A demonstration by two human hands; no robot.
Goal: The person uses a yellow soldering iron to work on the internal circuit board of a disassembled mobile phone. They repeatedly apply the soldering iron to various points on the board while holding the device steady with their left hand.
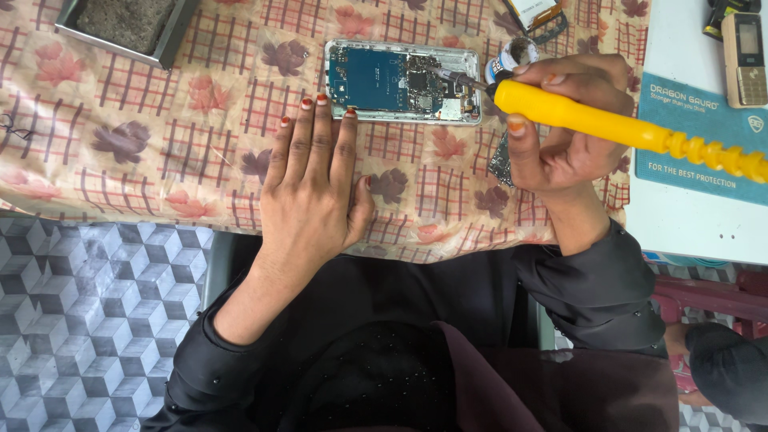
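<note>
From the head view, my left hand (pixel 308 188) lies flat on the cloth (pixel 160 152), palm down, fingers (pixel 320 132) straight and close together, grasping nothing; the fingertips rest at the near edge of the phone (pixel 402 82), the forefinger tip touching or all but touching its frame, I cannot tell which; the thumb lies tucked along the side of the hand, pointing at my right wrist.

My right hand (pixel 572 120) is clenched round the iron (pixel 632 128), a yellow handle with a ribbed part trailing out past my knuckles and over the blue card (pixel 704 120); the thumb (pixel 524 148) presses the handle from the near side, the other fingers curl over the top; the dark metal tip runs out ahead of my fingers and comes down on the phone's board, at the end crowded with small parts.

The phone lies open, back off, just beyond my left fingertips and just ahead of my right fingers; blue board on the side near my left hand, silver frame all round.

Just past my right knuckles stands a small round pot (pixel 512 54), lid off; under my right palm a small dark piece (pixel 502 162) lies on the cloth, half hidden by the hand.

Well beyond my left fingers, at the far corner, sits a grey tray (pixel 172 40) with a dark pad in it; far out past the iron's ribbed end, a keypad phone (pixel 744 60) lies on the white table (pixel 688 224).
</note>
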